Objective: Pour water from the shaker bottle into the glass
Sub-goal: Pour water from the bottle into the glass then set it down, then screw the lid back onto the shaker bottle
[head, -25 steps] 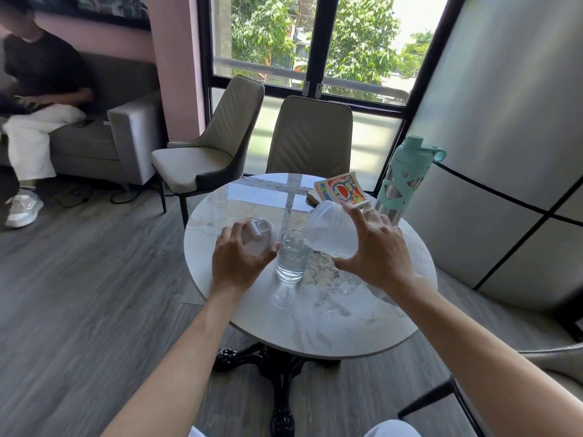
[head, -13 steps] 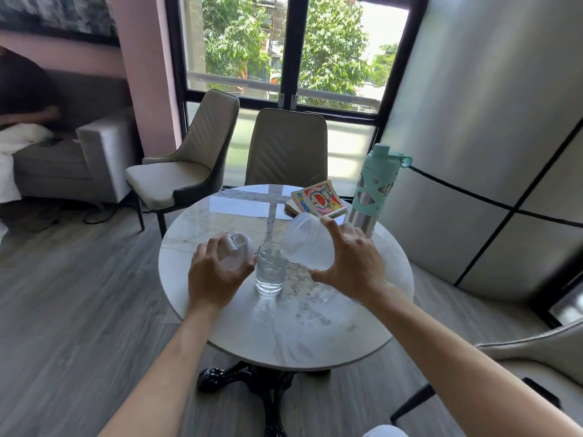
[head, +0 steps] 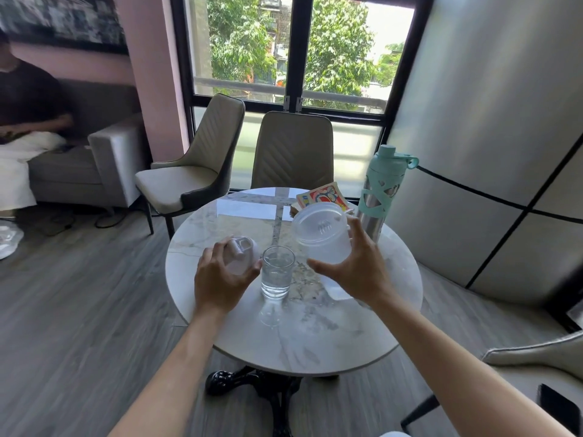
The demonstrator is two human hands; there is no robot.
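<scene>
gripping shaker bottle (head: 325,238) in right hand (head: 356,275), tilted toward glass (head: 277,272) at 9 o'clock for pouring; left hand (head: 220,279) holds lid (head: 241,252) clear.

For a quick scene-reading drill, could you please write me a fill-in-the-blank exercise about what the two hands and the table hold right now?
1. The right hand grips the translucent shaker bottle, while the left hand holds its ____.
2. The glass standing between the hands contains ____.
3. The metal bottle at the far right of the table has a ____ coloured cap and sleeve.
4. The colourful box lies ____ the shaker bottle, as seen from the camera.

Missing words: lid; water; mint-green; behind
</scene>
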